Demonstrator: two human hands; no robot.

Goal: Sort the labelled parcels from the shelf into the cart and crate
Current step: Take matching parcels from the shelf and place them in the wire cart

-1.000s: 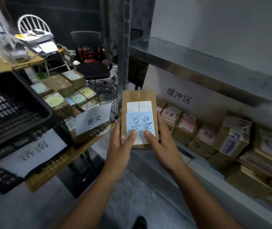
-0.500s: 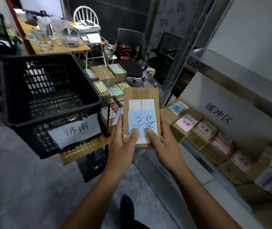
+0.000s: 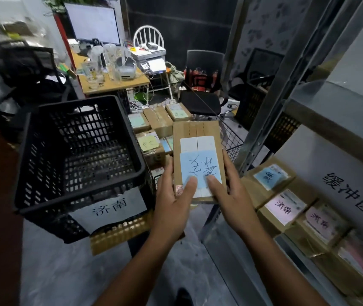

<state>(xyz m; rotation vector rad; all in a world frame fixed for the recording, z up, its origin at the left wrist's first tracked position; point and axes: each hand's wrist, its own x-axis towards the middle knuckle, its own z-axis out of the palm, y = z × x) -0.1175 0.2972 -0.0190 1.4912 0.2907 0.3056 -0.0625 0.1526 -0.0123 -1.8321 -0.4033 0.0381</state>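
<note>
Both hands, left (image 3: 174, 202) and right (image 3: 231, 195), grip parcel (image 3: 198, 138) flat, label up, long axis pointing away.

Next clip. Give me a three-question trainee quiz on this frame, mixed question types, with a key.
1. True or false: both hands hold the parcel.
2. The note on the held parcel is: A pink, B blue, C yellow.
3. Does the black crate hold any parcels?

Key: 1 true. 2 B. 3 None visible; the cart behind it has several.
</note>
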